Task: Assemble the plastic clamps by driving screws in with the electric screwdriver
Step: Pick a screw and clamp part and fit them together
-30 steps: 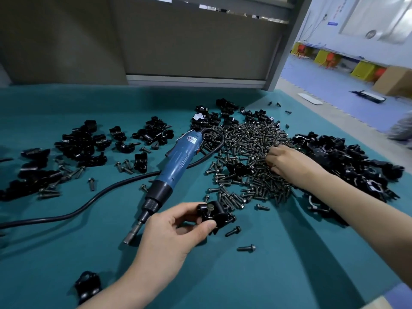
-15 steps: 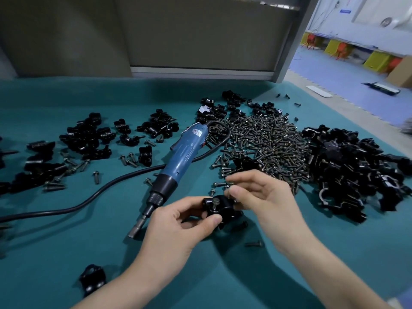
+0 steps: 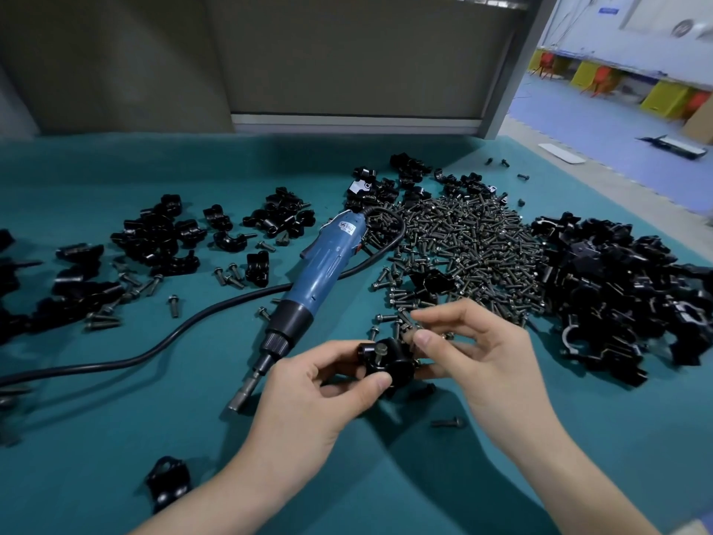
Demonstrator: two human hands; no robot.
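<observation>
Plainly mid-batch, the left hand [image 3: 308, 395] grips a black plastic clamp [image 3: 389, 366] just above the teal mat [image 3: 115, 438], its one silver screw [image 3: 382, 349] standing undriven, while the right hand [image 3: 482, 361] pinches the clamp's side, the blue electric screwdriver [image 3: 328, 260] lies untouched and heaped black clamp parts [image 3: 617, 295] wait.

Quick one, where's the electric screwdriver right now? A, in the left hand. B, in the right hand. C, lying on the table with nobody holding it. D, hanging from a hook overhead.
C: the blue electric screwdriver lies on the teal table, untouched, while the left hand holds a black clamp and the right hand works at it with its fingertips.
</observation>
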